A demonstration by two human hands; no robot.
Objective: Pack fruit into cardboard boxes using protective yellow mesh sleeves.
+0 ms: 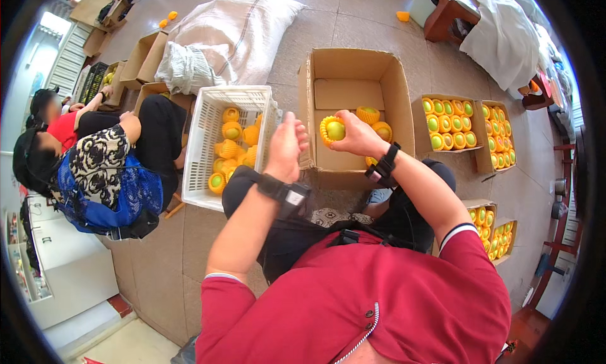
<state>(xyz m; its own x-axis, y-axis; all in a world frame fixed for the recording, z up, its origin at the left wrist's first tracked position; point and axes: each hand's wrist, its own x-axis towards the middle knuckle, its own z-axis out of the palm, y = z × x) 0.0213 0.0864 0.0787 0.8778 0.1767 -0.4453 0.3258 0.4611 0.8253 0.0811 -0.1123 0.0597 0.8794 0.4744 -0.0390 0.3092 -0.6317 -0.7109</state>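
My right hand (358, 136) grips a green fruit in a yellow foam net (334, 131) above the left part of an open cardboard box (348, 96). Several more foam-netted fruits (368, 114) lie in that box, along its right side, one partly hidden by my right wrist. My left hand (287, 144) holds nothing; its fingers are raised, between the box and a white plastic crate (190, 174). Inside the crate, to the left of my left hand, is a loose pile of fruits in yellow foam nets (227, 149).
Cardboard boxes packed with netted fruit (454, 150) stand at the right. A large white woven sack (255, 28) lies beyond the crate. Two people sit at the left, near more boxes and a black crate (94, 80). A draped table (445, 21) stands at the upper right.
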